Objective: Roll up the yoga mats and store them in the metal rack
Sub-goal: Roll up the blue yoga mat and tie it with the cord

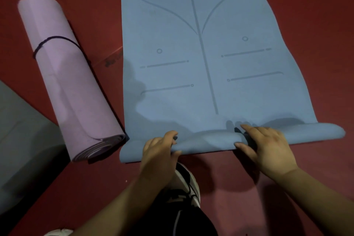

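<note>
A blue yoga mat (201,67) with printed alignment lines lies flat on the red floor, stretching away from me. Its near edge is curled over into a small first roll (206,140). My left hand (161,149) grips the curled edge left of centre, fingers over the top and thumb underneath. My right hand (268,147) holds the roll right of centre, fingers curved over it and thumb at its near side. A pink yoga mat (63,74) lies rolled up to the left, tied with a dark cord (55,41). No metal rack is in view.
The red floor (306,168) surrounds both mats. A grey mat or pad (21,140) covers the floor at the left edge. My knee and a black-and-white shoe (187,184) sit just below the blue mat's near edge.
</note>
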The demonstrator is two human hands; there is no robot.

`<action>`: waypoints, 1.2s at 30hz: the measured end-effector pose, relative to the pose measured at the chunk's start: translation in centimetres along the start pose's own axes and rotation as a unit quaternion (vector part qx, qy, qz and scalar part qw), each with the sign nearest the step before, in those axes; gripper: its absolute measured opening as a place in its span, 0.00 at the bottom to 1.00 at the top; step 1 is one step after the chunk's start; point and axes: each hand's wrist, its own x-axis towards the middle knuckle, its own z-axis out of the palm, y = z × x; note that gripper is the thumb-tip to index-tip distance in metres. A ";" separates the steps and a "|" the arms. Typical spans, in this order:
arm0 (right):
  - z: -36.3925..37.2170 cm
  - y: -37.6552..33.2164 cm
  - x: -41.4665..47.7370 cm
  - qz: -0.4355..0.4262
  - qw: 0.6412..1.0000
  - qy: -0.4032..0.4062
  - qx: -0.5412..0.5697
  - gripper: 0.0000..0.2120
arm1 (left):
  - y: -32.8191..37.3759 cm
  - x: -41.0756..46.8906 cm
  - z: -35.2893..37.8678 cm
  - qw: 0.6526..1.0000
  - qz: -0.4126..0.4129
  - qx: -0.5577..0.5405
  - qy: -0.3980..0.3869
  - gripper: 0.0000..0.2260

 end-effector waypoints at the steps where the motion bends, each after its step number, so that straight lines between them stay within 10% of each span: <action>1: 0.1 0.1 -0.1 0.000 1.000 -0.011 0.008 0.30 | -0.1 0.1 -0.2 1.000 0.010 -0.002 0.000 0.24; 22: 0.0 -4.7 2.2 0.018 0.971 -0.213 0.108 0.22 | -4.7 2.3 -4.5 0.966 -0.096 0.005 -0.238 0.17; 36: 1.4 -4.5 2.3 -0.017 0.984 -0.111 0.141 0.17 | -3.3 0.0 -1.7 0.994 -0.099 -0.019 -0.041 0.19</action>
